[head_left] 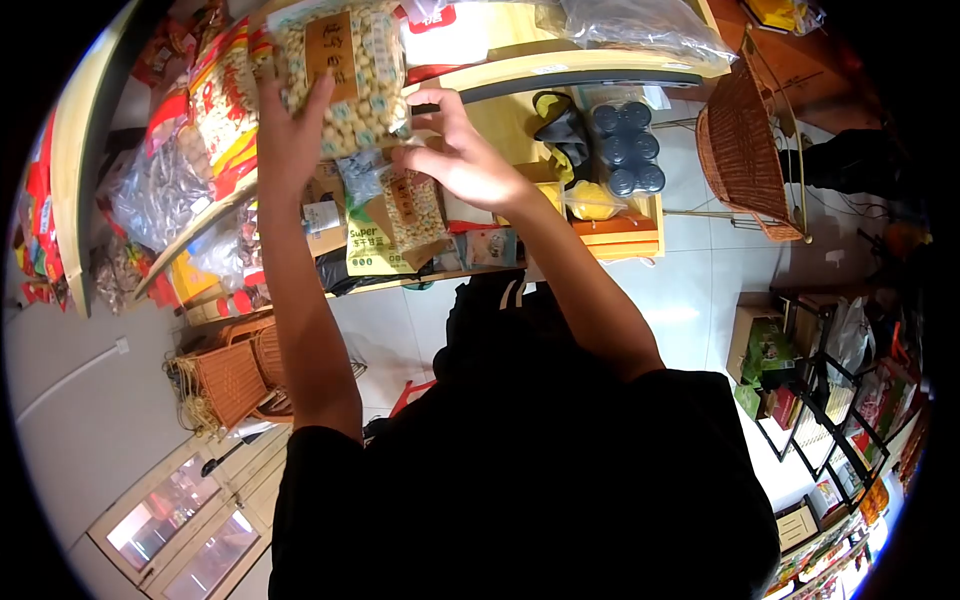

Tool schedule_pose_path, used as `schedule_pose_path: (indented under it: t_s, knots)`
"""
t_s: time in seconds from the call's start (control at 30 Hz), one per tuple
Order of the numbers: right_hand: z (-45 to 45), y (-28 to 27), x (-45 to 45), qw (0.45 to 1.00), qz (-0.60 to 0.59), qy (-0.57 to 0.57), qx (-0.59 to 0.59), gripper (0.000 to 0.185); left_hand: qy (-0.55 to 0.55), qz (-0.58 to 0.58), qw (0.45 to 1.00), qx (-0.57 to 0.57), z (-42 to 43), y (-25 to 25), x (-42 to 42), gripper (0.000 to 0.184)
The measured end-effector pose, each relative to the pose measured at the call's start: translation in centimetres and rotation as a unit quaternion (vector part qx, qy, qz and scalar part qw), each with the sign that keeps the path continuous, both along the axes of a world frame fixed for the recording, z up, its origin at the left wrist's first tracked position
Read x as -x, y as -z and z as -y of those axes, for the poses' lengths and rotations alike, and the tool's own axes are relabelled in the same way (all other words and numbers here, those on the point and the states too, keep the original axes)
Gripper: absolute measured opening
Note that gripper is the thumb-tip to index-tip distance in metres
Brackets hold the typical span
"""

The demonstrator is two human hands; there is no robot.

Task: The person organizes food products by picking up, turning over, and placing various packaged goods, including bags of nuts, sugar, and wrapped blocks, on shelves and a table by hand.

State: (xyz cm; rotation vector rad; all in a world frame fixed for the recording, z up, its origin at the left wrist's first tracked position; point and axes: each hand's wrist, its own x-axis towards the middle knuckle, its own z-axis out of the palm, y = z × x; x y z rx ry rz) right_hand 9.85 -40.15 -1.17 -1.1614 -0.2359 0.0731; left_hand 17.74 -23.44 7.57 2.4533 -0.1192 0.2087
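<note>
A clear bag of round, pale nut- or bean-like pieces point(375, 60) with a brown label is tilted up over the shelf. My left hand point(290, 135) grips its lower left side, thumb across the front. Close to the bag's lower right edge is my right hand point(465, 160), thumb and fingers apart in a curve; whether the fingertips touch the bag is hard to see. Below the hands, a smaller bag of similar pieces with a brown label point(415, 215) lies against a green and white pouch marked "Super" point(370, 250).
Red and yellow snack bags point(225, 110) fill the shelf at left. Dark-lidded containers point(628, 150) in a wrapped pack and a dark, yellow-edged item point(562, 135) sit at right. Wicker baskets point(740, 150) point(230, 375) stand on both sides. A black rack point(830, 400) holds goods.
</note>
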Motion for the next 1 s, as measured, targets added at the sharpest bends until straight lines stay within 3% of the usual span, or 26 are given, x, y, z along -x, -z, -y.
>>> schedule_pose_path:
  t_s: [0.13,0.2,0.23,0.27,0.33,0.43,0.7,0.87,1.0]
  knots:
    - [0.6,0.9,2.6,0.993,-0.025,-0.01,-0.119,0.073,-0.033,0.016,0.994,0.104,-1.5,2.5,6.9,0.063]
    - [1.1,1.2,3.8,0.995,-0.026,-0.04,0.088,0.078,-0.014,-0.064,0.958,0.28,0.0,2.5,11.6,0.055]
    - [0.0,4.1,4.1,0.99,0.059,-0.007,0.129,0.079,-0.036,-0.107,0.945,0.306,-0.8,3.8,13.5,0.051]
    - [0.3,4.3,4.8,0.99,0.057,-0.012,0.128,0.079,-0.059,-0.149,0.93,0.331,-1.8,5.8,15.4,0.048]
    - [1.8,4.5,7.4,0.963,-0.026,-0.166,0.212,0.08,-0.052,-0.238,0.883,0.401,-2.4,7.7,18.4,0.048]
    - [1.0,8.6,10.4,0.934,-0.032,-0.205,0.289,0.081,-0.06,-0.296,0.849,0.433,-4.2,12.9,21.6,0.048]
    - [-2.1,17.1,13.3,0.923,-0.155,-0.254,0.244,0.086,-0.086,-0.332,0.832,0.435,-5.6,18.6,23.4,0.042]
    - [-4.6,17.4,12.1,0.896,-0.249,-0.273,0.247,0.075,-0.102,-0.353,0.842,0.395,-8.0,20.1,20.8,0.044]
    - [-7.3,18.5,11.5,0.914,-0.244,-0.182,0.27,0.078,-0.109,-0.341,0.853,0.38,-10.2,23.1,18.3,0.046]
